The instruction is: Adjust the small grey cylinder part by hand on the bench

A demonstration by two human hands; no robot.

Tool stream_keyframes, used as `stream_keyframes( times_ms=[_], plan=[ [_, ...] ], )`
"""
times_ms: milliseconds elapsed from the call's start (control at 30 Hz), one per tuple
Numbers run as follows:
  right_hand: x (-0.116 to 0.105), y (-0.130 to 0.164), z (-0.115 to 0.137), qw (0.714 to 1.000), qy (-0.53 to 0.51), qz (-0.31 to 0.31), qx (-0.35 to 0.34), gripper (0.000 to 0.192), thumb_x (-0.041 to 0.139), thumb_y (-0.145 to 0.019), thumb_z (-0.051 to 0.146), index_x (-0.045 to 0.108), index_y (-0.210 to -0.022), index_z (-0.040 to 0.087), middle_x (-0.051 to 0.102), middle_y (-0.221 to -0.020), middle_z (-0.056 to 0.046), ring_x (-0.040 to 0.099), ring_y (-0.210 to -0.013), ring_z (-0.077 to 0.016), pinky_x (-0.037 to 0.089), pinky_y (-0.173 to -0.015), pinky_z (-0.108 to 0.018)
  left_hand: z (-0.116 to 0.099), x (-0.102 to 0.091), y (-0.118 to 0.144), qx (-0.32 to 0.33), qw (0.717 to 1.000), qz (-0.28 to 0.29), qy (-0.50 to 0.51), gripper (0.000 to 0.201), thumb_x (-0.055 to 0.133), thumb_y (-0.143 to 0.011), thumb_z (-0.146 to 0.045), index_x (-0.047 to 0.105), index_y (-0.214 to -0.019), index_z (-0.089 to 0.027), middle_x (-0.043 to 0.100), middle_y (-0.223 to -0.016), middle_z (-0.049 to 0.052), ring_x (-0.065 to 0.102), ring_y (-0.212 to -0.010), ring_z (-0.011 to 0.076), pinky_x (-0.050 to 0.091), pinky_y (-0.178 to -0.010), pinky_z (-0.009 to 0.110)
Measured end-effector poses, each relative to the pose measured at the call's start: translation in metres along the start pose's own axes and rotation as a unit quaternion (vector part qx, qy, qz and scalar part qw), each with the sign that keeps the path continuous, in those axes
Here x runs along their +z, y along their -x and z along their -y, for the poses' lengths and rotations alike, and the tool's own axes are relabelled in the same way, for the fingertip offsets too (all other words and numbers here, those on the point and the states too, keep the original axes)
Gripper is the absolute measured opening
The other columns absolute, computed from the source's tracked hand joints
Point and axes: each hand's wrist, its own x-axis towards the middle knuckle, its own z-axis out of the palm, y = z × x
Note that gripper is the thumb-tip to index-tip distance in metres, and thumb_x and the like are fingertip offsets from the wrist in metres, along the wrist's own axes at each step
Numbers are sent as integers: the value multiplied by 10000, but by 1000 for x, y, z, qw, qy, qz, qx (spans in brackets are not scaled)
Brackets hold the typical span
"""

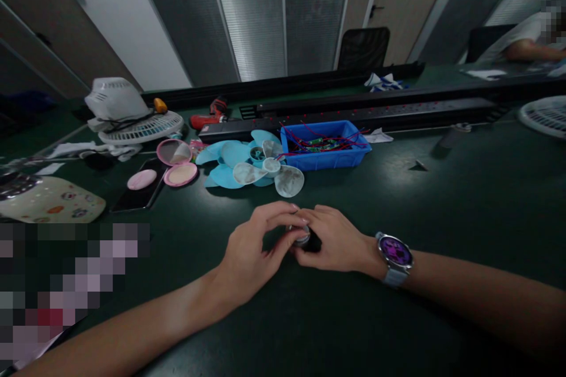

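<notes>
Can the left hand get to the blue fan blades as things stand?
Probably yes, once freed: the left hand now grips a small round part, but the bare tabletop lies between it and the blue fan blades.

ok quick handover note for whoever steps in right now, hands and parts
Left hand: fingers closed around a small round part on the green table.
Right hand: gripping the same part from the other side; a watch is on that wrist.
Just beyond the hands: blue fan blades, translucent fan blades, and a blue bin of wired parts.
Done: part is in hand. What is left cannot be told, since the fingers hide most of it.
</notes>
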Motion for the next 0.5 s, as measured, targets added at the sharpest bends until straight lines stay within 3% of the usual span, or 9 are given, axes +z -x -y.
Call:
stream_keyframes(
  times_ms=[167, 367, 500],
  plan=[
    [-1, 0, 1, 1000, -10, -4, -8, 273, 599, -794, 320, 587, -999, 140, 682, -880, -54, 633, -769, -197, 420, -699, -307, 1, 0, -3, 6, 1000, 22, 7, 547, 716, -808, -74, 434, -1234, -267, 689, -1069, 20, 708, -959, 183, 561, -870, 301],
    [-4, -1, 2, 1000, -10, -7, 4, 225, 608, -794, 330, 594, -903, 133, 672, -805, -53, 599, -672, -182, 410, -639, -301, 1, -4, -12, -103, 972, 79, 195, 567, 705, -822, -76, 410, -1269, -263, 653, -1208, 33, 694, -988, 158, 551, -920, 297],
    [-2, 0, 1, 1000, -13, -10, -8, 242, 603, -793, 304, 604, -968, 138, 678, -836, -51, 609, -725, -190, 421, -671, -304, 0, -3, -13, -148, 947, 92, 270, 505, 695, -834, -79, 436, -1231, -253, 654, -1205, 32, 689, -1004, 157, 547, -925, 291]
  ],
)
